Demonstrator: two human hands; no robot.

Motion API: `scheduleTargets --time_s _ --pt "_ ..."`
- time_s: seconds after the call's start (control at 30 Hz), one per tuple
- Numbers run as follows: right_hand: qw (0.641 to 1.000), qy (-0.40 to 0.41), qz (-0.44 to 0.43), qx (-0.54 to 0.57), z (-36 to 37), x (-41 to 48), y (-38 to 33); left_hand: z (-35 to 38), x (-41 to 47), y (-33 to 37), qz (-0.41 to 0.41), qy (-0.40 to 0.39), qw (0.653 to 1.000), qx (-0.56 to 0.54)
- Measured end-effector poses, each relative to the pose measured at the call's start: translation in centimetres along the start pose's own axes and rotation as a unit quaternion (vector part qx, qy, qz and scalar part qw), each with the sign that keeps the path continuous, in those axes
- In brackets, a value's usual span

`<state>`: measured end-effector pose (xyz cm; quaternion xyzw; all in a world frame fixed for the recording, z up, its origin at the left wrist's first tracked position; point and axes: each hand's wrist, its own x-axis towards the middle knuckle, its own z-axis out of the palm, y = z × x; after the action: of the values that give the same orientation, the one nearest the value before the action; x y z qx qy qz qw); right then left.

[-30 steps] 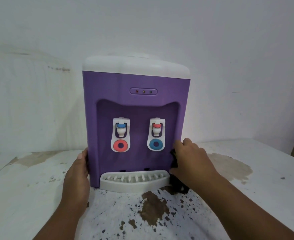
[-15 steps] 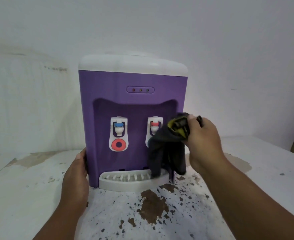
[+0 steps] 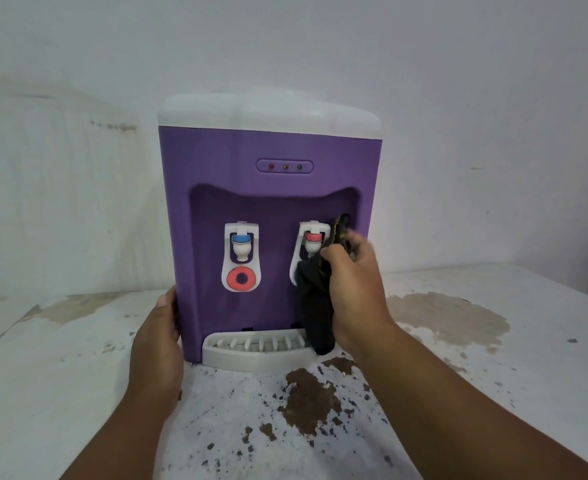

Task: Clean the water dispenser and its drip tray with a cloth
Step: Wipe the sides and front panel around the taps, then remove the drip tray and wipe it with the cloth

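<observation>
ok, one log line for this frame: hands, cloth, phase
left hand: braces purple water dispenser | right hand: grips dark cloth at red tap | phase: wiping tap recess

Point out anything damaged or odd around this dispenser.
The white tabletop is damaged: paint has flaked off in a brown patch before the drip tray, with a stain to the right. The dispenser itself looks intact.

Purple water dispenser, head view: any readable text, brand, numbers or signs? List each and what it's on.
None readable.
Purple water dispenser with white top: no brand or label visible on the front.
Oval indicator panel: three small coloured lights, no captions visible.
Tap plates, blue tap and red tap: coloured rings only, no words.
White slotted drip tray: no markings.
</observation>
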<state>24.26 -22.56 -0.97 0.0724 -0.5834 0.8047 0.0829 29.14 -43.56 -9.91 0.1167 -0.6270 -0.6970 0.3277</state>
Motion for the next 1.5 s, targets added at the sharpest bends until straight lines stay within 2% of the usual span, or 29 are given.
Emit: scheduleTargets --time_s 0.1,0.2,0.27,0.33,0.4,0.47,0.57,0.63,0.67,0.9,1.13,1.23,1.37,1.43,1.5 --pt "0.999 0.034 0.02 -0.013 -0.3 -0.4 1.2 -0.1 -0.3 -0.1 0.022 -0.006 1.0 0.017" --pt "0.995 0.044 0.069 -0.05 -1.5 -0.8 1.9 0.0 -0.9 -0.7 0.138 0.04 0.982 0.121" --pt "0.991 0.045 0.102 -0.073 -2.6 -1.0 2.0 0.0 -1.3 -0.6 0.264 0.114 0.935 0.208" --pt "0.988 0.056 0.136 -0.049 -4.0 -1.2 2.0 0.1 -1.9 -0.3 0.356 0.147 0.885 0.261" --pt "0.985 0.076 0.153 0.005 -5.6 -1.6 1.3 0.6 -2.6 0.0 0.403 0.108 0.864 0.283" --pt "0.983 0.097 0.148 0.056 -7.2 -1.9 0.3 1.3 -3.3 0.0 0.419 0.002 0.856 0.303" --pt "0.978 0.115 0.132 0.117 -8.9 -2.2 -1.2 2.2 -3.6 -0.6 0.399 -0.179 0.807 0.398" --pt "0.974 0.115 0.13 0.147 -9.5 -2.4 -2.0 2.3 -3.4 -1.6 0.36 -0.251 0.762 0.476" --pt "0.973 0.115 0.128 0.152 -9.7 -2.6 -2.5 2.3 -3.3 -2.0 0.337 -0.269 0.751 0.5" --pt "0.977 0.099 0.097 0.16 -10.8 -4.1 -4.4 2.3 -2.6 -1.6 0.31 -0.258 0.737 0.543" --pt "0.977 0.088 0.081 0.176 -12.9 -4.9 -6.2 2.2 -2.4 -0.3 0.195 -0.284 0.763 0.547" --pt "0.987 0.081 0.061 0.126 -13.6 -4.7 -6.2 1.9 -3.1 0.3 0.173 -0.306 0.762 0.544" --pt "0.999 0.041 0.001 -0.023 -13.6 -4.1 -5.0 1.4 -4.3 1.3 0.159 -0.315 0.763 0.542" --pt "0.99 0.04 -0.039 -0.131 -13.1 -3.8 -3.7 0.7 -5.3 1.6 0.15 -0.317 0.773 0.529" --pt "0.965 0.036 -0.104 -0.237 -12.5 -3.5 -2.3 -0.2 -6.6 1.9 0.151 -0.312 0.783 0.517"
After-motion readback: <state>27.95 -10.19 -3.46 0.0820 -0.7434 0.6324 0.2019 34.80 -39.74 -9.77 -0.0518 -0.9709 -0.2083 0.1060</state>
